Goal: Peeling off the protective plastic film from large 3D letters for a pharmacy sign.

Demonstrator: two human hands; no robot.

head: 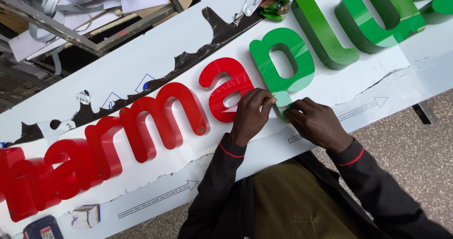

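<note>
The clear film is being peeled from the foot of the green letter (281, 64), at 12 o'clock from the body on the white panel (141, 64). The left hand (250, 116) is being kept nearly shut, fingertips pinched on a small tool at the stem's base, just right of the red letter (226, 88). The right hand (315, 123) is being held narrow, pinching the lifted film edge. Judged next: a steady pull along the stem is being called for.
</note>
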